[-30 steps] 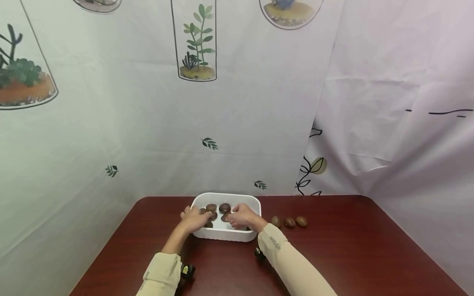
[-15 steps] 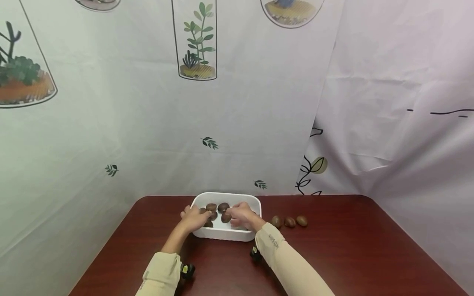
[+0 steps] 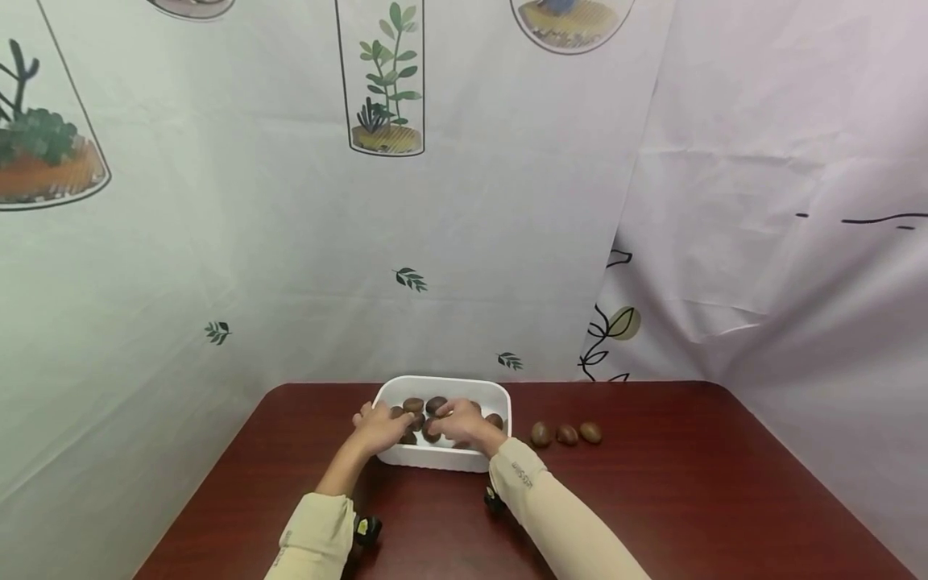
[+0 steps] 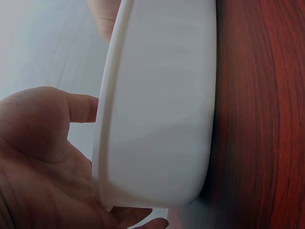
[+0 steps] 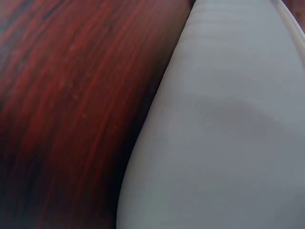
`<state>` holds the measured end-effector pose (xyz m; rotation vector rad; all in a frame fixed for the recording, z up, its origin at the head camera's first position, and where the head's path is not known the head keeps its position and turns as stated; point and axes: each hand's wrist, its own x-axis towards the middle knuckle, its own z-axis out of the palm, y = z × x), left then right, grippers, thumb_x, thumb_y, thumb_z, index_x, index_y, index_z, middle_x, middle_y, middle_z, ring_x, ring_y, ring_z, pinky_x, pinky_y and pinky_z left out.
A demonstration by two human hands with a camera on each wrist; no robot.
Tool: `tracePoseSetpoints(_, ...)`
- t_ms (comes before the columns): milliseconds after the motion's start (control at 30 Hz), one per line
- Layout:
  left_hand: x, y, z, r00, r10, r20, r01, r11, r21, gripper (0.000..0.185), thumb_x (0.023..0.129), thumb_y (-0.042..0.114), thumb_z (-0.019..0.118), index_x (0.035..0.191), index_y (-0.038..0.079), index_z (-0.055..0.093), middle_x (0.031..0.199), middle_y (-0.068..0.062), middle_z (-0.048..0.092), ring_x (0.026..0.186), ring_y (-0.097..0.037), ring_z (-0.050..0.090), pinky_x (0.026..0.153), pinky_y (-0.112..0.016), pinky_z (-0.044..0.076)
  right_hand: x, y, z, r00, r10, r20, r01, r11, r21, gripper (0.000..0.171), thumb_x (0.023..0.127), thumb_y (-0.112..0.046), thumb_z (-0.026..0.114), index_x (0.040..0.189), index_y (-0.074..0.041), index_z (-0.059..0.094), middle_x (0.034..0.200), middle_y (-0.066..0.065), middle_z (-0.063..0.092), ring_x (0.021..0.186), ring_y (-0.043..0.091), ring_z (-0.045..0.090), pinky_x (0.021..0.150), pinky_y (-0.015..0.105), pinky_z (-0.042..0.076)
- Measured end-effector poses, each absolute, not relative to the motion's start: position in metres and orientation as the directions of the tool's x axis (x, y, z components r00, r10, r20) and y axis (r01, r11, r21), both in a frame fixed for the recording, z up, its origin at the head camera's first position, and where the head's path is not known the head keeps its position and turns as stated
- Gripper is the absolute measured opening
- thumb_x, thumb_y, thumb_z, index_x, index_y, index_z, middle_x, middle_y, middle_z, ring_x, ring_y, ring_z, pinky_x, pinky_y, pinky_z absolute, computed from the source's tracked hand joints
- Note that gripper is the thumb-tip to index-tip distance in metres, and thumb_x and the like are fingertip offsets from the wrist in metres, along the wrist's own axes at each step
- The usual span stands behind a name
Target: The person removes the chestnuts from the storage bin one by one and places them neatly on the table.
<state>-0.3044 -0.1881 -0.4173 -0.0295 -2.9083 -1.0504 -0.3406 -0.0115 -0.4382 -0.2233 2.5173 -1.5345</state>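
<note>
Left hand [image 3: 381, 429] grips tray [image 3: 435, 460] between thumb and fingers; brown oval [image 3: 431, 432] at fingers of right hand [image 3: 464, 422], hold unclear.

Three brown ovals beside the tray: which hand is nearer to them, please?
Right. The right hand is over the white tray, left of the three brown ovals; the left hand holds the tray's left end, farther away.

Head view: soft, fairly even light; backdrop [image 3: 304, 209] greenish left, pinkish right. Right wrist view dim, blurry (tabletop [image 5: 71, 95] grain smeared), dark shadow along white tray [image 5: 214, 124].
</note>
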Motion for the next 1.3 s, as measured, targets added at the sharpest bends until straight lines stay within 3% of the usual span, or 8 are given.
tracePoseSetpoints(133,-0.3045,-0.1874,-0.4165,-0.998,0.005,0.055,0.039,0.767,0.64,0.044,0.092,0.03,0.058,0.104,-0.013,0.058,0.113,-0.031,0.049,0.113,-0.049,0.034,0.091,-0.058,0.03,-0.3419,-0.0132,-0.4393,-0.959,-0.272,-0.076,-0.06,0.461,-0.885,0.04,0.079,-0.013,0.077,0.115,0.003,0.068,0.101,0.012,0.07,0.076,0.025,0.069,0.062,0.034,0.056)
tracePoseSetpoints(333,-0.306,-0.1868,-0.4158,-0.998,0.022,0.065,0.058,0.784,0.619,0.035,0.093,0.03,0.056,0.092,-0.005,0.06,0.108,-0.028,0.053,0.112,-0.048,0.037,0.091,-0.058,0.028,-0.3415,-0.0139,-0.4368,-0.935,-0.345,-0.08,-0.089,0.448,-0.89,0.044,0.082,-0.012,0.075,0.121,0.005,0.064,0.105,0.015,0.07,0.082,0.028,0.071,0.068,0.037,0.056)
tracePoseSetpoints(567,-0.305,-0.1862,-0.4129,-0.999,0.013,0.041,0.036,0.781,0.623,0.044,0.094,0.031,0.056,0.105,-0.011,0.058,0.116,-0.033,0.047,0.114,-0.052,0.033,0.092,-0.06,0.032,-0.3437,-0.0161,-0.4378,-0.897,-0.44,-0.041,-0.179,0.447,-0.877,0.036,0.082,-0.007,0.074,0.115,0.007,0.067,0.103,0.012,0.068,0.079,0.019,0.066,0.069,0.03,0.053)
tracePoseSetpoints(767,-0.3036,-0.1866,-0.4141,-0.998,0.02,0.052,0.048,0.782,0.621,0.035,0.094,0.03,0.057,0.093,-0.005,0.058,0.112,-0.03,0.05,0.112,-0.051,0.034,0.09,-0.058,0.032,-0.3445,-0.0168,-0.4411,-0.851,-0.525,-0.011,-0.268,0.453,-0.85,0.026,0.082,-0.003,0.074,0.106,0.006,0.071,0.096,0.01,0.07,0.077,0.011,0.061,0.071,0.023,0.048)
tracePoseSetpoints(1033,-0.3031,-0.188,-0.4149,-0.999,0.008,0.039,0.031,0.783,0.621,0.042,0.094,0.031,0.057,0.103,-0.011,0.059,0.115,-0.032,0.048,0.114,-0.051,0.034,0.09,-0.059,0.034,-0.3444,-0.0186,-0.4451,-0.817,-0.576,-0.026,-0.259,0.407,-0.876,0.023,0.084,0.002,0.071,0.107,0.006,0.07,0.097,0.016,0.074,0.089,0.02,0.072,0.076,0.022,0.051)
tracePoseSetpoints(1133,-0.3029,-0.188,-0.414,-0.999,0.008,0.039,0.031,0.778,0.627,0.044,0.094,0.032,0.057,0.104,-0.011,0.059,0.116,-0.033,0.047,0.113,-0.051,0.034,0.09,-0.059,0.035,-0.3438,-0.0185,-0.4442,-0.829,-0.559,-0.008,-0.26,0.399,-0.879,0.023,0.082,0.001,0.072,0.105,0.006,0.071,0.093,0.014,0.074,0.082,0.015,0.071,0.072,0.021,0.051)
tracePoseSetpoints(1300,-0.3026,-0.1879,-0.4124,-0.999,0.024,0.045,0.047,0.766,0.642,0.035,0.093,0.032,0.056,0.092,-0.003,0.061,0.111,-0.029,0.051,0.111,-0.051,0.035,0.089,-0.059,0.032,-0.3418,-0.0174,-0.4411,-0.873,-0.487,0.009,-0.227,0.39,-0.892,0.022,0.079,-0.004,0.075,0.1,0.002,0.074,0.08,0.006,0.07,0.063,0.007,0.061,0.062,0.021,0.049)
